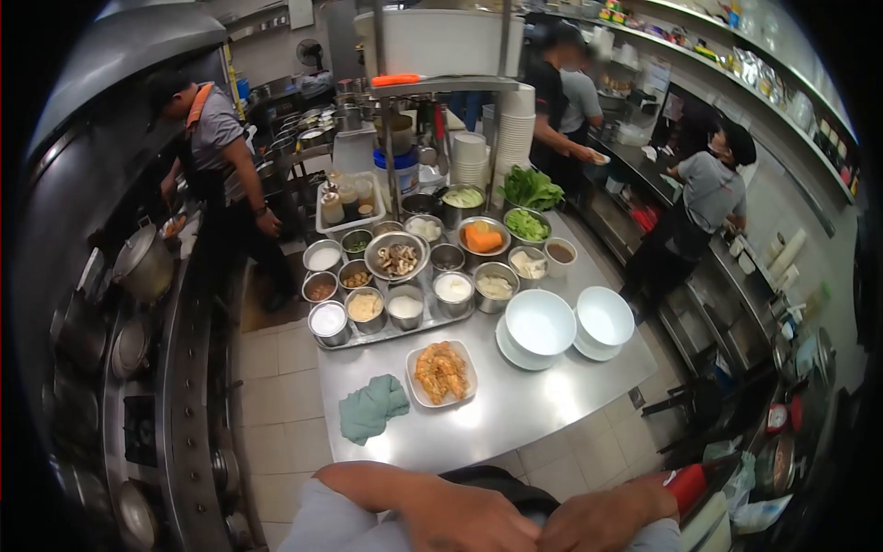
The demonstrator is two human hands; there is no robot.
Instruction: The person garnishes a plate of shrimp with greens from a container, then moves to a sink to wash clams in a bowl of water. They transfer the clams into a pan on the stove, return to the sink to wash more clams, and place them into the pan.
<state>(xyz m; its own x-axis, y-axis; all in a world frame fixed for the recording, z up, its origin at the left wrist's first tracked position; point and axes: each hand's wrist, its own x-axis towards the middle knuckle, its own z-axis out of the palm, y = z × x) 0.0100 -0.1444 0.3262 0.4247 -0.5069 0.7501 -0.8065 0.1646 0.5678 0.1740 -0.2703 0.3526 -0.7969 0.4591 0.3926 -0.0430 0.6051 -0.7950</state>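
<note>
My left hand (474, 520) and my right hand (593, 517) are close together at the bottom edge, in front of my body. Only their backs and knuckles show; the fingers run out of the frame, so anything in them is hidden. Nearest beyond them on the steel table (515, 405) is a white square dish (467, 390) of golden-brown fried pieces (441, 373). Left of the dish lies a crumpled green cloth (372, 409). White bowls (541, 322) stand on the right, with another stack of white bowls (604, 317) beside them.
Steel containers on a tray (395, 333) hold powders, sliced mushrooms (397, 260) and other ingredients. Behind are carrots (483, 237) and lettuce (532, 189). A co-worker (221, 156) stands by the stove at left; another (704, 193) is at the right counter, and others stand farther back.
</note>
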